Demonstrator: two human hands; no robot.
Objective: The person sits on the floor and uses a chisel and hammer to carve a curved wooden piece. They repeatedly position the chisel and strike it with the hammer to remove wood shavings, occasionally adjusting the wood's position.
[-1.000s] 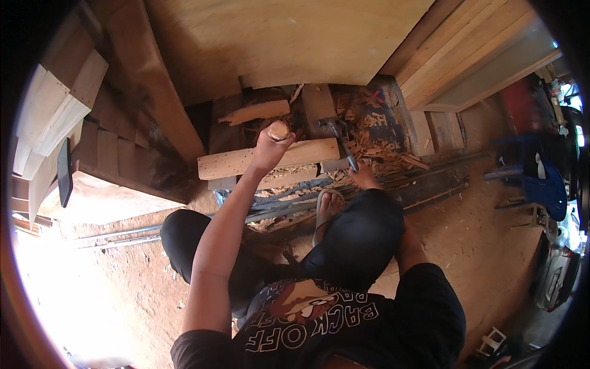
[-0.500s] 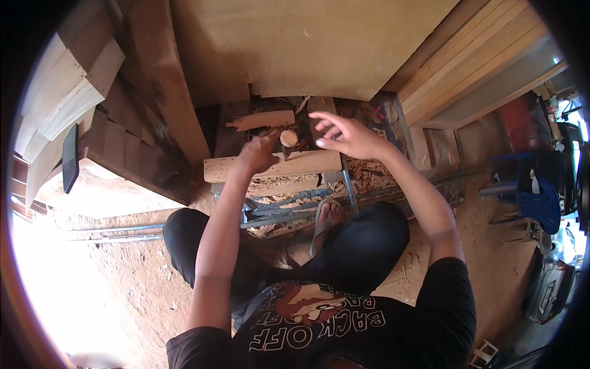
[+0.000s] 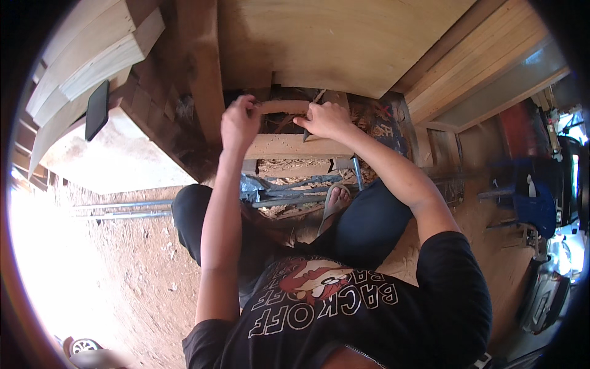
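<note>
A long pale wooden board, dotted with small holes, lies crosswise in front of my knees. On it stands a short tool with a dark tapered shaft, its lower end touching the board near the right part. My right hand is closed around the upper part of this tool and hides its round wooden top. My left hand is raised over the board's left end, its fingers curled together; whether a small thing sits in them cannot be made out. A rough wood strip lies behind the board.
Wood shavings cover the ground under the board. A large wooden panel rises ahead. A wooden cabinet with a dark phone-like slab is at left. Wooden frames and a blue chair stand at right.
My right hand has gone from open beside the tool to closed on its top. My left hand has left the tool, moving left and farther away, its fingers curling. The view has shifted slightly.
</note>
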